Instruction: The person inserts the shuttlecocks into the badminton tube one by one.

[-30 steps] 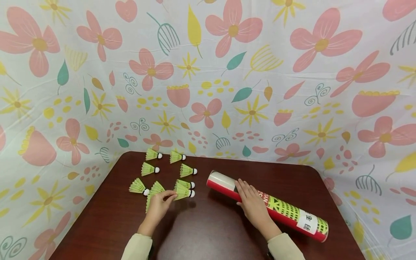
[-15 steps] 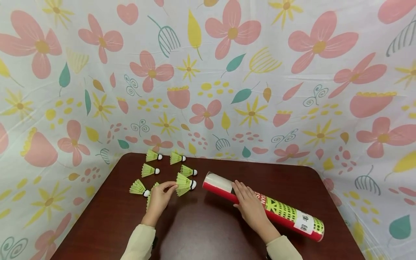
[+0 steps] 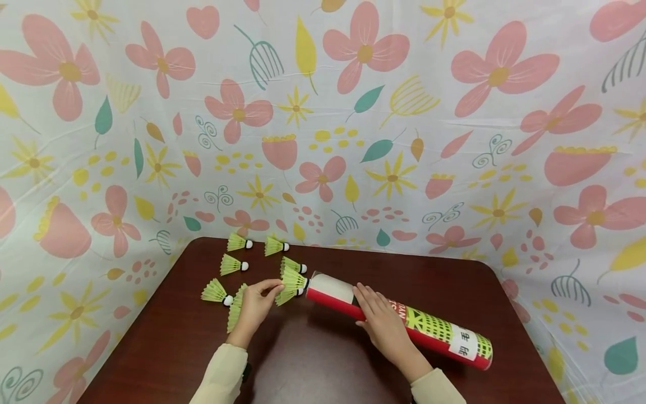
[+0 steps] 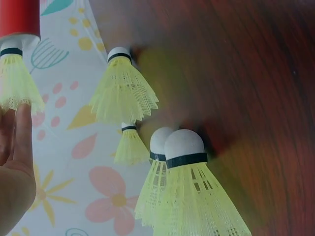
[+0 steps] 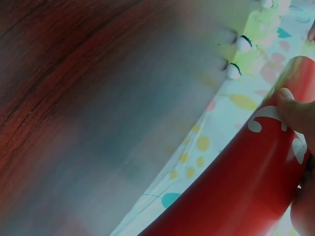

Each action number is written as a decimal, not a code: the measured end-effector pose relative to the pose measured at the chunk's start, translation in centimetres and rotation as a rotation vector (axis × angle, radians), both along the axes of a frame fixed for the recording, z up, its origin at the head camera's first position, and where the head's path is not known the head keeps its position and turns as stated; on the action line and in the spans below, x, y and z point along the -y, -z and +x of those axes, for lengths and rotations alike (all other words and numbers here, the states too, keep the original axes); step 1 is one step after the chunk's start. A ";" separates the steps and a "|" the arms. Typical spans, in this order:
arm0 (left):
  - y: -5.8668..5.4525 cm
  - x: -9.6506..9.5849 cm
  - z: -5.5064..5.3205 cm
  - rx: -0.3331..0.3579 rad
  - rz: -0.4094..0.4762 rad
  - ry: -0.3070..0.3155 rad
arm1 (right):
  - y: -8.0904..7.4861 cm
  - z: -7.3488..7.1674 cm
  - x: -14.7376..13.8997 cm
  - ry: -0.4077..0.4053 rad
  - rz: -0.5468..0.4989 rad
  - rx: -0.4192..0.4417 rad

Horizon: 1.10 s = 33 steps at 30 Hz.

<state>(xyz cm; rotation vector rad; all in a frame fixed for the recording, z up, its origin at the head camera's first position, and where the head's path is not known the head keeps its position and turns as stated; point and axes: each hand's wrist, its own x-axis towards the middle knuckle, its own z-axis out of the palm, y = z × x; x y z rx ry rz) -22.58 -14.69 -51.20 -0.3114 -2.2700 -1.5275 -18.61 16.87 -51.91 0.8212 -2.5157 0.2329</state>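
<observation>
My left hand pinches a yellow shuttlecock by the edge of its skirt. Its white cork points right and sits at the open left end of a red shuttlecock tube. In the left wrist view, the cork of this shuttlecock is right at the mouth of the tube, partly hidden by its rim. My right hand grips the tube around its middle, fingers over the top. In the right wrist view the thumb lies along the red side.
Several more shuttlecocks lie on the dark wooden table at the left, including one at the back and one at the far left. Another is partly behind my left hand. A flowered cloth hangs behind the table.
The left hand has raised the shuttlecock a little and carried it right to the tube's mouth. The right hand has slid the tube to the left, toward it.
</observation>
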 end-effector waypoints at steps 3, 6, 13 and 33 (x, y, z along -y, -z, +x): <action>0.0 -0.4 0.0 -0.007 0.017 0.022 | 0.0 0.0 0.1 -0.004 0.006 0.001; 0.0 -0.8 0.0 -0.012 0.018 0.042 | 0.0 0.1 0.2 -0.009 0.008 -0.001; 0.1 -1.5 0.1 0.014 0.022 0.094 | 0.0 0.1 0.4 -0.029 0.012 -0.013; 0.8 -2.7 0.4 -0.043 -0.030 0.139 | 0.1 0.1 0.5 -0.058 0.009 -0.044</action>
